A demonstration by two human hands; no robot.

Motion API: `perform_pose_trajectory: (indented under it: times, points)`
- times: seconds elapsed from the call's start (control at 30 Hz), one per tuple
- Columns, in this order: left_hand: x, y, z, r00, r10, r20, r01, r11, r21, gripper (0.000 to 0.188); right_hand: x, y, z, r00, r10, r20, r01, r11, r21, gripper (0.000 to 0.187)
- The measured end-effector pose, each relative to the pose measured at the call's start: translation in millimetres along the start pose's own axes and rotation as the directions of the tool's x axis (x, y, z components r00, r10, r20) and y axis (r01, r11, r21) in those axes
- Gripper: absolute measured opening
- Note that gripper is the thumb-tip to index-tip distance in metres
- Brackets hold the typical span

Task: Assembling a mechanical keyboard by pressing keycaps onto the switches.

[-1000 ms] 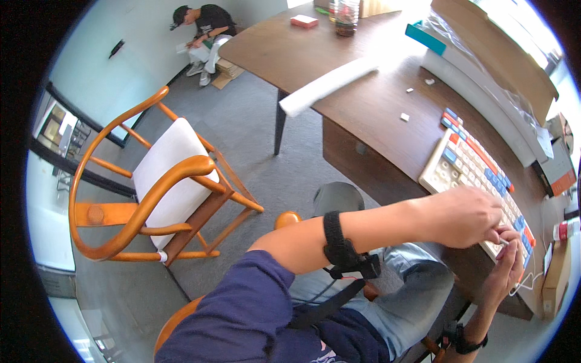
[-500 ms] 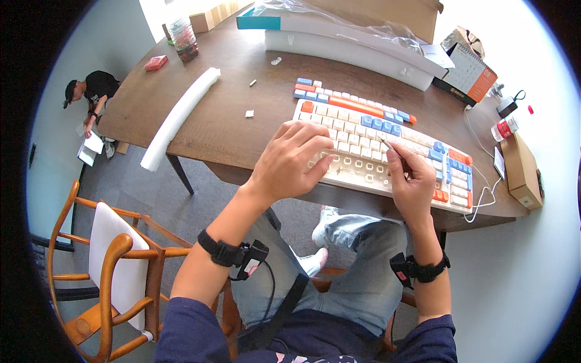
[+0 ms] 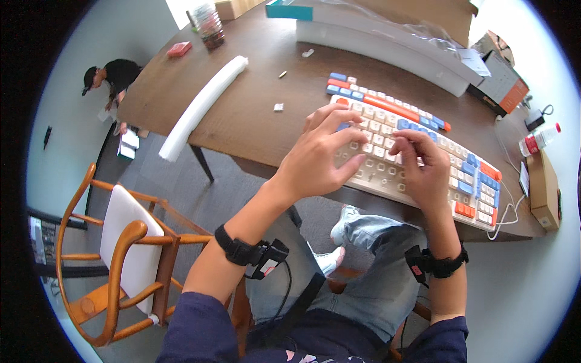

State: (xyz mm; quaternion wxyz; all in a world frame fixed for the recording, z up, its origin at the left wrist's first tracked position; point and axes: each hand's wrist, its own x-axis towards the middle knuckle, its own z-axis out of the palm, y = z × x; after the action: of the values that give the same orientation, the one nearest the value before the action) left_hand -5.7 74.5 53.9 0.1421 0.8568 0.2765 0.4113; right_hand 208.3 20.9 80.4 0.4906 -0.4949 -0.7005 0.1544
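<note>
A keyboard (image 3: 378, 180) with cream, blue and orange keycaps lies along the table's near edge. Its lower left rows are bare of caps, showing square sockets. Over its left end is my left hand (image 3: 321, 154), fingers apart, thumb stretched toward the bare rows, nothing seen in it. My right hand (image 3: 428, 178) is closed above the middle keys, its fingertips pinched; whatever they grip is hidden. Loose blue, white and orange keycaps (image 3: 393, 110) lie in rows just behind the keyboard.
A long white foam strip (image 3: 203, 109) lies to the left, beside small loose bits (image 3: 278, 107). Behind stands an open box (image 3: 381, 51). At right are a calendar (image 3: 499, 81), a bottle (image 3: 538, 140), a carton (image 3: 543, 187) and a cable (image 3: 511, 212). A person (image 3: 118, 78) bends at far left.
The whole scene has shifted right in the picture. My right hand has moved left relative to the keyboard, fingers more curled; the thin dark tool seen in it before is now hidden.
</note>
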Motion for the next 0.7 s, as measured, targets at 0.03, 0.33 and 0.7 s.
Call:
perform_pose_trajectory:
  times: [0.03,0.33,0.7]
  points:
    - [0,-1,2,1.000,0.004,-0.005,-0.004,1.000,-0.010,0.024,0,2,-1,1.000,-0.020,0.000,0.020,1.000,-0.012,0.013]
    - [8,0,8,0.998,0.000,-0.058,-0.005,0.996,-0.087,0.019,-2,1,5,0.998,-0.063,-0.007,0.061,0.985,-0.164,0.009]
    - [8,0,7,0.999,-0.023,-0.049,0.021,0.999,-0.043,0.020,3,-1,9,0.992,-0.115,0.054,0.124,0.967,-0.220,0.011]
